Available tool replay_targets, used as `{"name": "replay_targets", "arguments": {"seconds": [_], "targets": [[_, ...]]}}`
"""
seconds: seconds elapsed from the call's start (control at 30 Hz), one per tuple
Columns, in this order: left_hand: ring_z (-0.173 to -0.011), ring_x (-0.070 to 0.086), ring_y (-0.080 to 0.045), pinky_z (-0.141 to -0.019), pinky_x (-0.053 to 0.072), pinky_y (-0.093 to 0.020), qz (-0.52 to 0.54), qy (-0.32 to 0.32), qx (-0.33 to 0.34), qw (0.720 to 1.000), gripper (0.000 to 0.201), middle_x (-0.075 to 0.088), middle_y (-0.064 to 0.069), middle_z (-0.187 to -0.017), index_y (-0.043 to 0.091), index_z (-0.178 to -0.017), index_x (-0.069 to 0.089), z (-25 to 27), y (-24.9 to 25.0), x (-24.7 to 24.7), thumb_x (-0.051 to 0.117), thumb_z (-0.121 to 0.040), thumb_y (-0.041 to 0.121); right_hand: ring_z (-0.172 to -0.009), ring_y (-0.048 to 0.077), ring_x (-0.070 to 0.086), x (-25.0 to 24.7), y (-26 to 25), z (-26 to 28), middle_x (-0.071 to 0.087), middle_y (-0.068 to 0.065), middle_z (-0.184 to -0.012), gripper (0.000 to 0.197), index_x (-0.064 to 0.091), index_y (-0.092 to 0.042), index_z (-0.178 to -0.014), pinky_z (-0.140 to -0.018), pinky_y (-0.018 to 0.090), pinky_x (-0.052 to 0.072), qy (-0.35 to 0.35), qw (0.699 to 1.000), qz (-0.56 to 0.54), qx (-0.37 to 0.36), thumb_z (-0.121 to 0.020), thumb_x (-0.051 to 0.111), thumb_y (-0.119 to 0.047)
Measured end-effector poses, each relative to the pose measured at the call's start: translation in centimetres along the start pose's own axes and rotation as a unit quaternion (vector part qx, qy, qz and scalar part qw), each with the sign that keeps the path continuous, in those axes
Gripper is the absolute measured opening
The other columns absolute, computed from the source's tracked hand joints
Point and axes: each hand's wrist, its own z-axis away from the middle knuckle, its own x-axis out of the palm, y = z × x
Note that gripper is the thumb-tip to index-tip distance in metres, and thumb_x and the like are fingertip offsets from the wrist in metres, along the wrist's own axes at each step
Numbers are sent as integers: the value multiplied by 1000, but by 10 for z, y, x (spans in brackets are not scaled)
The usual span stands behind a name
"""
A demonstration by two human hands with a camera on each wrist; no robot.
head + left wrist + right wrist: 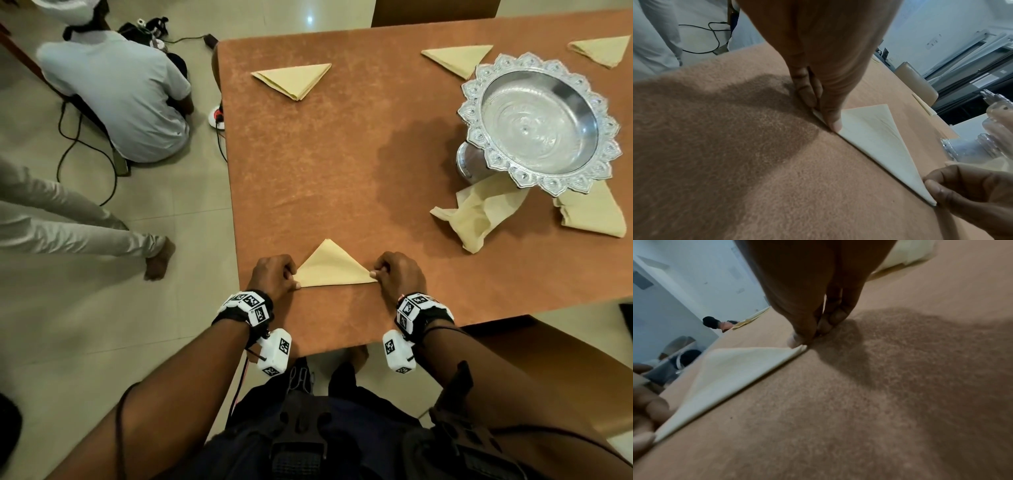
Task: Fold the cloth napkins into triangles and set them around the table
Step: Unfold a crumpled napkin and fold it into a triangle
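A pale yellow napkin (332, 267) folded into a triangle lies flat near the front edge of the brown table (342, 164), its point facing away from me. My left hand (274, 274) pinches its left corner between thumb and curled fingers; the wrist view shows that hand (826, 113) and the napkin (875, 138). My right hand (394, 270) pinches the right corner, seen close in the right wrist view as the hand (807, 335) on the napkin (731, 376). Three folded triangles lie further off: one at far left (294, 80), two at the back (455, 58) (599, 49).
An ornate silver pedestal bowl (537, 120) stands at the right. An unfolded napkin (479, 212) and a partly folded one (589, 212) lie under its near side. A person sits on the floor (116, 92) left of the table; another's legs (68, 219) stretch nearby. Cables run over the floor.
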Motion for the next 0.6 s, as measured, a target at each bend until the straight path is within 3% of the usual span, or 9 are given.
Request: {"name": "replay_targets", "arguments": {"seconds": [0.07, 0.13, 0.2, 0.27, 0.4, 0.5, 0.6], "targets": [[-75, 63, -19, -71, 50, -30, -10, 24, 24, 999, 24, 68, 1, -76, 13, -87, 69, 0, 3, 0, 84, -68, 11, -78, 21, 56, 0, -2, 0, 64, 1, -84, 12, 69, -17, -83, -63, 29, 39, 4, 1000, -6, -5, -82, 74, -28], [-84, 60, -23, -75, 46, -31, -21, 44, 105, 993, 24, 65, -4, -87, 11, -99, 70, -2, 11, 3, 75, -76, 5, -76, 18, 54, 0, -7, 2, 62, -2, -82, 17, 68, -19, -82, -63, 28, 39, -3, 1000, 1, -3, -80, 75, -34], [-95, 52, -23, -80, 39, -30, -45, 20, 199, 979, 35, 60, -8, -99, 9, -115, 67, -8, 23, 9, 68, -81, 0, -77, 19, 55, 2, -11, 3, 62, -4, -83, 21, 66, -22, -83, -63, 28, 40, -14, 999, 35, -3, -77, 77, -39], [-105, 47, -27, -88, 35, -29, -71, -13, 249, 966, 47, 55, -12, -111, 7, -127, 61, -18, 36, 16, 67, -81, -1, -81, 22, 57, 4, -14, 3, 63, -2, -86, 23, 67, -22, -85, -65, 28, 40, -21, 998, 56, 4, -75, 79, -38], [-121, 35, -30, -100, 32, -32, -166, -58, 216, 960, 64, 40, -12, -132, 13, -144, 41, -29, 50, 24, 66, -86, 7, -85, 25, 61, 3, -16, 0, 68, 2, -90, 21, 68, -20, -88, -66, 28, 42, -26, 998, 51, 25, -75, 80, -30], [-120, 33, -32, -102, 35, -39, -223, -81, 187, 953, 68, 33, -10, -137, 19, -149, 33, -33, 45, 25, 64, -88, 12, -87, 27, 61, 3, -15, -1, 69, 4, -92, 19, 68, -19, -89, -68, 28, 44, -30, 998, 50, 34, -76, 79, -27], [-119, 33, -32, -104, 34, -40, -215, -79, 172, 958, 71, 30, -11, -138, 20, -150, 30, -31, 40, 25, 65, -88, 18, -85, 26, 61, 3, -12, 2, 69, 4, -90, 18, 69, -18, -89, -67, 27, 40, -27, 998, 33, 37, -76, 78, -28]]}}
